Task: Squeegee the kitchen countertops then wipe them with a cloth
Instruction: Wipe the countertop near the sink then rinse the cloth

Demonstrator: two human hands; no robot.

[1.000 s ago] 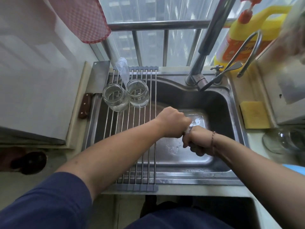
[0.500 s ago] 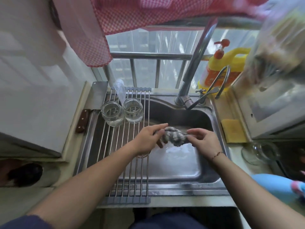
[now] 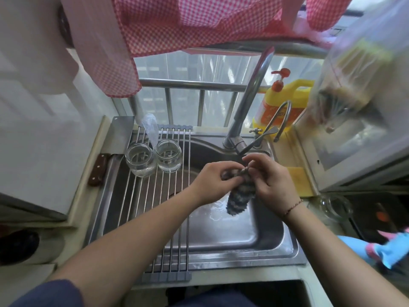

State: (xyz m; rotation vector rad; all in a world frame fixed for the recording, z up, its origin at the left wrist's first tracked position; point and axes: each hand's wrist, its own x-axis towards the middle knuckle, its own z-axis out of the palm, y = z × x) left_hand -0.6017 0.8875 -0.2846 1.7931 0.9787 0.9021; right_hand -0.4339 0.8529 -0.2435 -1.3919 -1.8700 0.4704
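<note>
A grey striped cloth (image 3: 240, 196), twisted and wet, hangs over the steel sink (image 3: 254, 238). My left hand (image 3: 212, 182) grips its upper end from the left. My right hand (image 3: 269, 180) pinches the same upper end from the right, just under the faucet spout. The cloth's lower end dangles free above the wet sink bottom. No squeegee shows in this view.
A roll-up wire rack (image 3: 163, 209) covers the sink's left half, with two glass jars (image 3: 152, 158) on it. A cleaver (image 3: 112, 147) lies at the left rim. Faucet (image 3: 247, 107), yellow soap bottle (image 3: 283, 103), yellow sponge (image 3: 298, 180), glass lid (image 3: 334, 207) and blue glove (image 3: 385, 249) stand right.
Both hands went from wringing the cloth tightly low in the sink to holding it up near the faucet; the cloth now hangs down lengthwise. The camera tilted upward.
</note>
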